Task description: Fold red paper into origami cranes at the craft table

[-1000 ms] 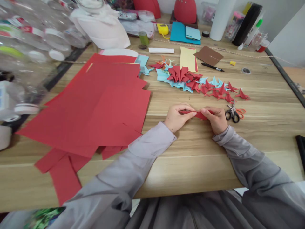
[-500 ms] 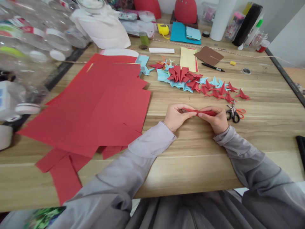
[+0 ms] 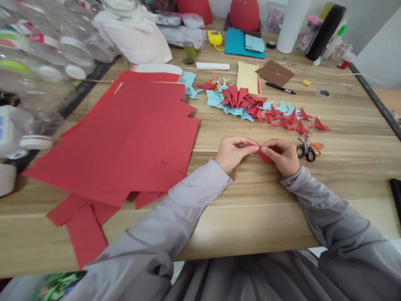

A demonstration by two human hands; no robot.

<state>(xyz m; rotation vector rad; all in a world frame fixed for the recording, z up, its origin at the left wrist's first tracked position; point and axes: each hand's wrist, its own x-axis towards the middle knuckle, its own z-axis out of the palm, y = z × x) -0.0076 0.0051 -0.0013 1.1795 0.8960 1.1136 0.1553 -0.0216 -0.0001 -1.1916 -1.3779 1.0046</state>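
Note:
A small folded piece of red paper (image 3: 265, 156) is pinched between my two hands above the table, partly hidden by the fingers. My left hand (image 3: 233, 153) grips its left end between thumb and fingers. On the other side, my right hand (image 3: 283, 156) is closed on it, thumb tip close to the left thumb. Just beyond the hands lie several folded red paper cranes (image 3: 291, 118), with light blue ones (image 3: 282, 107) among them. Scissors with black handles (image 3: 307, 150) rest right beside my right hand, overlapping an orange-handled pair (image 3: 318, 149).
Large red paper sheets (image 3: 125, 138) cover the table's left side, with red strips (image 3: 86, 234) nearer the front edge. Clear plastic bottles (image 3: 46, 62) crowd the far left. Behind the cranes lie yellow paper (image 3: 247, 77), brown paper (image 3: 275, 74) and a black pen (image 3: 280, 88).
The red paper has turned between my fingers: earlier a narrow strip along both hands, it now shows a wider face pointing down toward me. Both hands have stayed almost in place.

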